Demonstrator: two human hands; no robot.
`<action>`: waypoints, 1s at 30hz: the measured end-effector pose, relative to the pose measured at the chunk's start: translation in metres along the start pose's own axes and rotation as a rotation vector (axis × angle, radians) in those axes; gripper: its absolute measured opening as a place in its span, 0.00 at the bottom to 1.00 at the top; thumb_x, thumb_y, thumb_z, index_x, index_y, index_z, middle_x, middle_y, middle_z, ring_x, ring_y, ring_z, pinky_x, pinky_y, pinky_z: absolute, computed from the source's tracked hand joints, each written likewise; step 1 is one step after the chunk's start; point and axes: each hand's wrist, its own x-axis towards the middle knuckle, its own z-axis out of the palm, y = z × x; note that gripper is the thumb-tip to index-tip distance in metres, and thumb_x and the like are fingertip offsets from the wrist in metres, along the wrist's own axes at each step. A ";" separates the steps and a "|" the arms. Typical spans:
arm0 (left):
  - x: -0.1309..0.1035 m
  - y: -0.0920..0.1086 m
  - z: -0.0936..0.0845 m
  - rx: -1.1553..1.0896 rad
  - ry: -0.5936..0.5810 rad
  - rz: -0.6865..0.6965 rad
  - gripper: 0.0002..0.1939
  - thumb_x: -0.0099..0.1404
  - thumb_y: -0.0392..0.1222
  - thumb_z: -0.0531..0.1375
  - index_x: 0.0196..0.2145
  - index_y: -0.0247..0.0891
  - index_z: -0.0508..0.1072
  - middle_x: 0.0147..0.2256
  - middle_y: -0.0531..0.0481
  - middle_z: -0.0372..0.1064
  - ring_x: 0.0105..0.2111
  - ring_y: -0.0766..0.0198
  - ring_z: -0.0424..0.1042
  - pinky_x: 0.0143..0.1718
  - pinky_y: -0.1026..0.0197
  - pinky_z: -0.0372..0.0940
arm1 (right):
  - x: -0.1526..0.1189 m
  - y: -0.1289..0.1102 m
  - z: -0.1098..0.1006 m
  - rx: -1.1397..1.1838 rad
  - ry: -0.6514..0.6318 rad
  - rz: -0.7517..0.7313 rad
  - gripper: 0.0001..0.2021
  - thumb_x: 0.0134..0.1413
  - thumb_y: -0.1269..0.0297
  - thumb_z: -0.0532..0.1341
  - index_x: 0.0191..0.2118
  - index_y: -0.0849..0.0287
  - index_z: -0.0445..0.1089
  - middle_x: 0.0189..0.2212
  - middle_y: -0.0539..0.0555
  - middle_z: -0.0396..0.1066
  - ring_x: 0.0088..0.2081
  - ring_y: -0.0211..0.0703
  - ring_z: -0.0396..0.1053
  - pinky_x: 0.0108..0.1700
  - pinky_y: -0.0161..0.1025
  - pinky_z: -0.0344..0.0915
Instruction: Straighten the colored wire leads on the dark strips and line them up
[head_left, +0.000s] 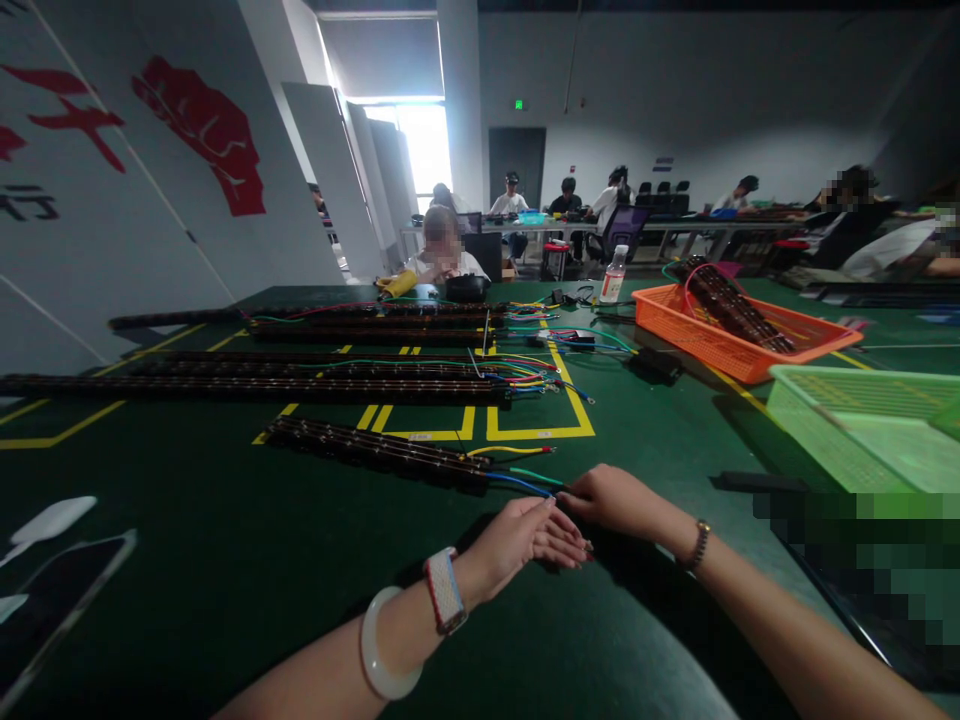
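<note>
A black wrapped cable bundle [382,452] lies on the green table, with yellow, green and blue wires coming out of its right end. My left hand [529,533], palm partly up, pinches the blue wire [521,483] near its tip between thumb and finger. Close beside it on the right, my right hand [611,498] has its fingers closed at the end of the green wire [536,475] and near the blue wire's tip; exactly what it grips is hidden. The yellow wire [517,452] lies loose above both hands, ending in a red-sleeved terminal.
More cable bundles [360,385] lie across the table behind, over yellow tape outlines [540,434]. At the right are an orange basket [750,365] holding a bundle, a green basket [825,425] and a bottle [613,275]. A phone-like slab [67,610] lies left. People sit beyond.
</note>
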 end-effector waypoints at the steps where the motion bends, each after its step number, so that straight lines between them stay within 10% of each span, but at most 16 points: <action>1: 0.000 0.000 0.000 0.010 -0.002 0.001 0.23 0.64 0.55 0.52 0.32 0.29 0.71 0.33 0.34 0.74 0.33 0.57 0.75 0.38 0.56 0.66 | 0.000 -0.003 0.000 -0.070 0.011 -0.014 0.20 0.59 0.57 0.53 0.20 0.59 0.69 0.14 0.50 0.63 0.16 0.32 0.49 0.21 0.35 0.44; 10: 0.001 -0.001 0.000 0.037 -0.002 -0.008 0.23 0.65 0.54 0.51 0.31 0.29 0.71 0.32 0.34 0.74 0.32 0.57 0.75 0.37 0.57 0.67 | 0.001 0.003 0.007 -0.305 0.054 -0.142 0.18 0.61 0.60 0.53 0.24 0.58 0.72 0.19 0.54 0.70 0.19 0.37 0.61 0.24 0.35 0.45; 20: 0.000 -0.005 0.003 0.152 -0.053 -0.017 0.23 0.63 0.57 0.52 0.30 0.31 0.70 0.30 0.37 0.74 0.28 0.58 0.75 0.31 0.58 0.66 | 0.006 0.013 0.014 0.174 0.519 -0.123 0.21 0.63 0.52 0.49 0.23 0.59 0.64 0.22 0.50 0.63 0.25 0.37 0.61 0.30 0.34 0.57; 30: -0.001 -0.012 0.005 0.269 -0.128 -0.047 0.27 0.58 0.64 0.52 0.24 0.33 0.67 0.24 0.42 0.71 0.23 0.62 0.71 0.26 0.61 0.63 | 0.018 -0.010 0.007 0.149 0.606 -0.207 0.11 0.60 0.57 0.56 0.43 0.56 0.68 0.41 0.57 0.67 0.45 0.48 0.64 0.48 0.47 0.61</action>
